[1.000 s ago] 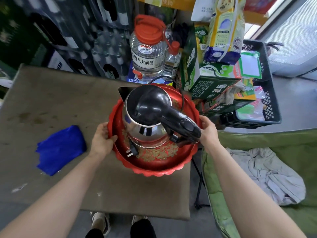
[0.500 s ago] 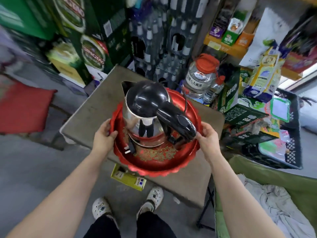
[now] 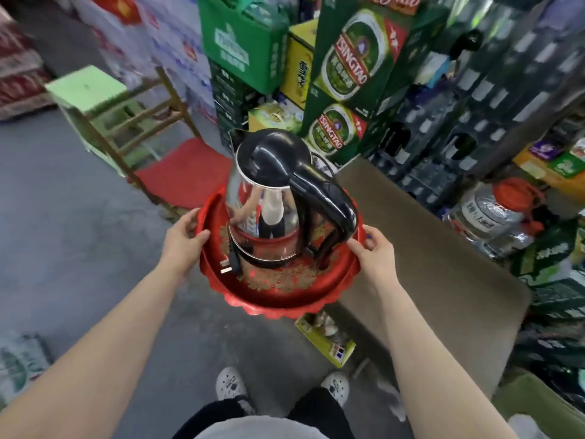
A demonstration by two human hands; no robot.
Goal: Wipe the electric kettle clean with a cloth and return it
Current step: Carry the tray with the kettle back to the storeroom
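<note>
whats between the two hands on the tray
In the head view, the electric kettle stands on the red tray between the left hand and right hand, plug beside it.

Bare forearms, no sleeves; black trousers (image 3: 316, 413); white clogs (image 3: 230, 383) with dark strap marks; grey top (image 3: 262, 430).

The electric kettle (image 3: 269, 198) has a mirror-bright steel body, a shut black lid and a black handle pointing right. It stands upright in a red scalloped tray (image 3: 278, 296), its black plug (image 3: 232, 264) lying beside its base.
</note>
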